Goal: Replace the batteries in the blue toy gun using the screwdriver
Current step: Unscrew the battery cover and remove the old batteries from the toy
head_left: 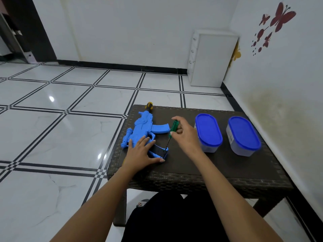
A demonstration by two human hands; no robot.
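The blue toy gun (142, 126) lies on its side at the left end of the dark woven table (201, 168), its yellow-and-black muzzle pointing away from me. My left hand (142, 152) lies flat on the gun's stock, fingers spread and straight, pressing it down. My right hand (185, 133) pinches the green handle of a screwdriver (172, 130), which stands nearly upright. Its thin shaft reaches down to the dark panel in the stock beside my left hand.
Two clear containers with blue lids (208, 132) (243, 135) stand on the right half of the table. A white cabinet (211, 58) stands in the far corner. A wall with butterfly stickers runs close along the right. Tiled floor lies to the left.
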